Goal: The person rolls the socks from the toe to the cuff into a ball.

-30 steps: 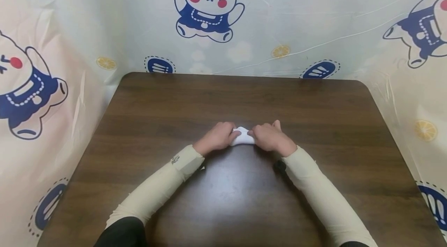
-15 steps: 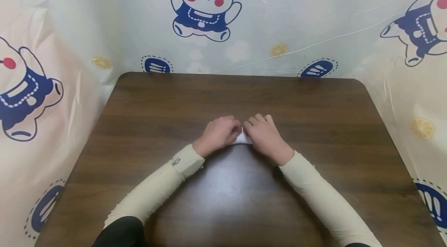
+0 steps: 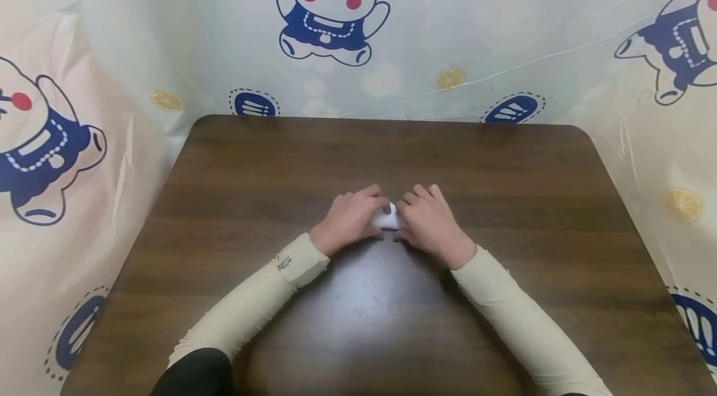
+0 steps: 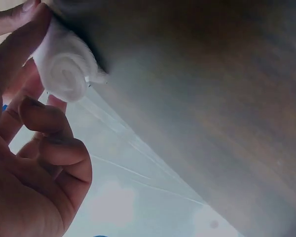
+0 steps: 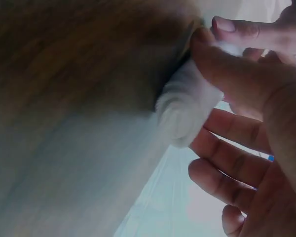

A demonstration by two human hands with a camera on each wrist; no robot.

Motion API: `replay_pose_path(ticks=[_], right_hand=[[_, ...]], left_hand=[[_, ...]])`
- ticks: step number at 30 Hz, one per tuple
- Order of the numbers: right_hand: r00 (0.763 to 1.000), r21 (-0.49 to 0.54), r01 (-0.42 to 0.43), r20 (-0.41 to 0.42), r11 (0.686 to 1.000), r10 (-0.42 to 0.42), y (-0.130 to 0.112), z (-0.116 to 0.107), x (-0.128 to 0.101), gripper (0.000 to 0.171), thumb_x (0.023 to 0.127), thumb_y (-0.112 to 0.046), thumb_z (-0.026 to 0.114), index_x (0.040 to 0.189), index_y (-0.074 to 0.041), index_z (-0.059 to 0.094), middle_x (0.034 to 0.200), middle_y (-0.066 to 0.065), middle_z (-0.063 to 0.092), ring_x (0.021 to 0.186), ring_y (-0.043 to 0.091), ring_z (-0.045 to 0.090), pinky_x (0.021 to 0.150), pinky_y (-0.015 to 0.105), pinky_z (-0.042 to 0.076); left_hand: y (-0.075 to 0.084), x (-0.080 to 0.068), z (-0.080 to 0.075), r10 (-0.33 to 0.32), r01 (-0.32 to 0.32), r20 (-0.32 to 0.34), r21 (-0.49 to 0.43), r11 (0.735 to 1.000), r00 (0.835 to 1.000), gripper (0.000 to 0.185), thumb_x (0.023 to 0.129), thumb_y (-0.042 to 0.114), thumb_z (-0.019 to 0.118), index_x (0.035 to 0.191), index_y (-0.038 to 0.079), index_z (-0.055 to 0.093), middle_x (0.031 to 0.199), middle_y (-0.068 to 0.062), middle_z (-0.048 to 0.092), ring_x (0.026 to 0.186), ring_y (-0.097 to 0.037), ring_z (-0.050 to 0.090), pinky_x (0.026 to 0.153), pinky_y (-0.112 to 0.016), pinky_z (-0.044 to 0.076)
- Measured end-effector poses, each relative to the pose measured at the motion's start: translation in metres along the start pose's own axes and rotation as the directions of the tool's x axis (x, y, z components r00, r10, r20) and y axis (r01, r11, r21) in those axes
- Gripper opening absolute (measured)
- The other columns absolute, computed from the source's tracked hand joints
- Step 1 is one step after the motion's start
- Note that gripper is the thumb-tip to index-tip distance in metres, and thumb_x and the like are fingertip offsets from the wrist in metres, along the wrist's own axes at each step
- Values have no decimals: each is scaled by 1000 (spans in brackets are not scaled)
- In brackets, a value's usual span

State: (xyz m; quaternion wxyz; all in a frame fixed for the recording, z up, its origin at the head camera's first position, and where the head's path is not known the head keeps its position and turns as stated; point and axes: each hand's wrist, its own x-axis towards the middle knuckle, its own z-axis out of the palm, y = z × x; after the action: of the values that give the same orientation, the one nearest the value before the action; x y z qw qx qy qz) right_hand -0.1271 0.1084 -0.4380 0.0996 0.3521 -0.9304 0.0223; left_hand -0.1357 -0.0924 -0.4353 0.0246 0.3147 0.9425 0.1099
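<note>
A small white cloth, rolled up tight [image 3: 389, 218], lies on the brown table between both hands. My left hand [image 3: 350, 220] grips one end of the roll, thumb on the near side and fingers over the far side. In the left wrist view the spiral end of the cloth roll [image 4: 66, 74] shows, with some fingers curled below it. My right hand [image 3: 432, 225] holds the other end the same way. The right wrist view shows that coiled end of the cloth [image 5: 180, 116] between thumb and fingers. Much of the roll is hidden by the hands.
The dark wooden table [image 3: 358, 321] stretches around both forearms. Behind it and at the sides hangs a pale curtain [image 3: 465, 22] printed with cartoon bears. The table's far edge meets the curtain.
Both hands have shifted their hold on the cloth; the thumbs, which lay on top of it a second ago, now sit at its near side. The roll stays at about the same spot.
</note>
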Motion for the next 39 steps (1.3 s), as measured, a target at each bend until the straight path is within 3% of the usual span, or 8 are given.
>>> replay_pose_path(ticks=[10, 14, 23, 26, 29, 32, 34, 39], right_hand=[[1000, 8, -26, 14, 1000, 26, 7, 5, 2, 32, 75, -35, 87, 88, -8, 74, 78, 4, 66, 78, 25, 49, 71, 40, 32], [999, 2, -23, -33, 1000, 23, 6, 9, 3, 25, 74, -29, 79, 81, -7, 70, 73, 5, 63, 75, 27, 50, 70, 41, 33], [990, -39, -43, -135, 998, 37, 4, 18, 3, 22, 72, -25, 73, 74, -6, 62, 71, 7, 62, 72, 27, 49, 68, 41, 33], [992, 7, -80, -102, 997, 80, 6, 17, 2, 22, 73, -26, 73, 78, -7, 64, 75, 6, 63, 74, 26, 49, 71, 43, 33], [989, 121, -127, -61, 985, 135, 10, 12, 0, 22, 75, -28, 72, 83, -8, 67, 77, 3, 63, 74, 24, 48, 72, 44, 33], [984, 275, -161, -33, 948, 177, 15, 6, 0, 23, 77, -29, 73, 89, -9, 70, 79, -1, 64, 73, 21, 48, 71, 44, 32], [980, 387, -181, -7, 904, 199, 19, 1, 0, 23, 80, -28, 73, 92, -9, 72, 80, -3, 66, 73, 20, 50, 72, 44, 31], [964, 628, -246, 83, 738, 251, 26, -10, -2, 19, 86, -21, 69, 97, -5, 73, 79, 0, 66, 71, 20, 54, 72, 41, 39]], left_hand=[[1, 7, 3, -21, 21, 7, 62, 998, 1000, 38, 82, 27, 85, 116, 20, 68, 103, -1, 60, 66, -19, 56, 48, -31, 44], [2, 7, 5, -18, 18, 2, 66, 998, 1000, 37, 85, 30, 82, 116, 19, 65, 100, -3, 59, 62, -19, 54, 46, -32, 42], [1, 8, 9, 26, -16, -77, 130, 991, 997, 29, 84, 28, 79, 106, 16, 63, 87, -3, 56, 54, -20, 50, 41, -33, 39], [2, 7, 9, 25, -15, -95, 101, 995, 995, 29, 83, 27, 76, 107, 15, 64, 87, -3, 55, 53, -18, 49, 41, -32, 38], [2, 7, 5, -15, 17, -101, 20, 1000, 995, 31, 83, 29, 74, 109, 16, 66, 92, -1, 55, 58, -16, 50, 44, -32, 40], [2, 8, -2, -83, 73, -77, -121, 990, 994, 31, 83, 32, 72, 110, 17, 68, 95, 2, 57, 67, -14, 53, 51, -32, 44], [1, 10, -6, -122, 105, -60, -237, 966, 991, 29, 83, 31, 73, 108, 16, 69, 95, 3, 58, 72, -13, 54, 56, -32, 45], [1, 13, -15, -153, 110, -39, -521, 846, 988, 22, 84, 21, 74, 101, 7, 69, 87, -1, 63, 70, -18, 58, 59, -33, 49]])
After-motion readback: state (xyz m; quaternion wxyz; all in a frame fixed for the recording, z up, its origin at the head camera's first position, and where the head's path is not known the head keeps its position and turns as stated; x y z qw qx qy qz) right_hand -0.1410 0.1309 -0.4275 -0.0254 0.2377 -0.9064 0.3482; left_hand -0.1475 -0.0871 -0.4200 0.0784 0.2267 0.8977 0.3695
